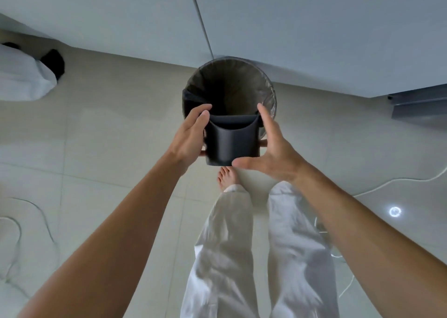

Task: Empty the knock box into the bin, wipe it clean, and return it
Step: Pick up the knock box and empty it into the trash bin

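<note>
A black round knock box with a scooped front rim is held in the air between both palms, its opening tipped away from me toward the bin. My left hand presses its left side. My right hand presses its right side, thumb under the base. Just beyond it on the floor stands the round bin, lined with a grey bag, its dark inside showing. The knock box covers the bin's near rim. The inside of the knock box is hidden.
Pale cabinet fronts rise behind the bin. The floor is light tile. My bare foot and white trouser legs stand below the box. A white cable trails right. Another person's white trouser leg and dark foot are far left.
</note>
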